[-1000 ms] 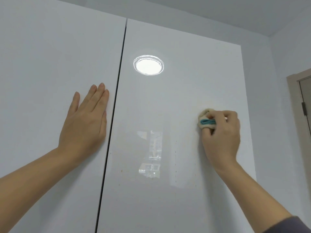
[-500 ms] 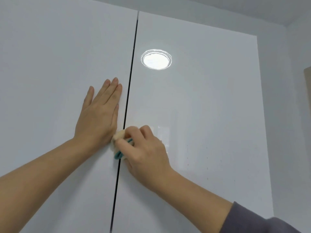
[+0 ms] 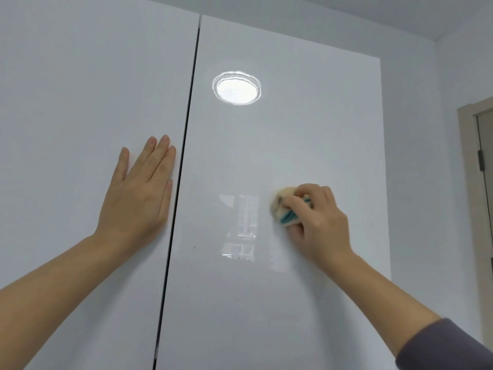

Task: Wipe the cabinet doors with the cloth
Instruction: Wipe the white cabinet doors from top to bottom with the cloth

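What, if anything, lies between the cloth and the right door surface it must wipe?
Nothing visible. The right hand grips the cloth against the right door, whose visible face carries no object. The left hand lies flat on the left door, beyond the gap.

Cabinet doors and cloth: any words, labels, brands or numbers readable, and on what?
None: no text shows anywhere.
The left door and right door are plain glossy white; the right door bears only a lamp reflection.
The cloth, bunched in the right hand, shows beige and teal, no label visible.
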Demonstrator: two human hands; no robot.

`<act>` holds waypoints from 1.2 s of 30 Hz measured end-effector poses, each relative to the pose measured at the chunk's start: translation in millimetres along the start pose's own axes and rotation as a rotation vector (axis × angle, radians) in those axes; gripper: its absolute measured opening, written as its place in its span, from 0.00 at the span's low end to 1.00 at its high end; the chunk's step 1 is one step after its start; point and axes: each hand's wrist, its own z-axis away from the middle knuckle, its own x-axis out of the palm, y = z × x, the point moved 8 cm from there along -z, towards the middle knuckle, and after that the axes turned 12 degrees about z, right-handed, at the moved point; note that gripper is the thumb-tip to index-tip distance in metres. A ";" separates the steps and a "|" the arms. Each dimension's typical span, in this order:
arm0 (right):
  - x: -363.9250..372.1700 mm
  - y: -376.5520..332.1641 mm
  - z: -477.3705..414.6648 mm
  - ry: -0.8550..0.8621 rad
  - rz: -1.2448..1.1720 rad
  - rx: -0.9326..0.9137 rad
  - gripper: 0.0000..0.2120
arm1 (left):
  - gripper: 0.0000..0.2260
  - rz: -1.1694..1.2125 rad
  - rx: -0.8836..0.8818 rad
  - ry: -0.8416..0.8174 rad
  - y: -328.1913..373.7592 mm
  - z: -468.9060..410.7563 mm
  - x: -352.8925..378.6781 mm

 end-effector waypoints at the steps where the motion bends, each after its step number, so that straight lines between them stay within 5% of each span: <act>1: 0.0 12.4 3.5 -0.006 0.004 0.041 0.19 | 0.24 0.000 0.001 0.000 1.5 2.4 -0.1; 11: -11.0 136.9 55.1 -0.062 0.090 0.533 0.17 | 0.24 -0.004 -0.022 -0.025 2.7 27.0 6.5; 16: -19.6 145.2 92.2 -0.088 0.067 0.707 0.17 | 0.24 0.027 -0.040 -0.013 4.9 27.8 6.6; 25: -12.2 86.1 81.8 -0.057 -0.034 0.625 0.18 | 0.24 0.006 -0.021 -0.005 4.5 27.7 8.4; 36: 16.2 -79.8 -44.4 -0.021 -0.226 0.220 0.16 | 0.22 0.011 0.093 0.014 -0.7 22.8 -6.9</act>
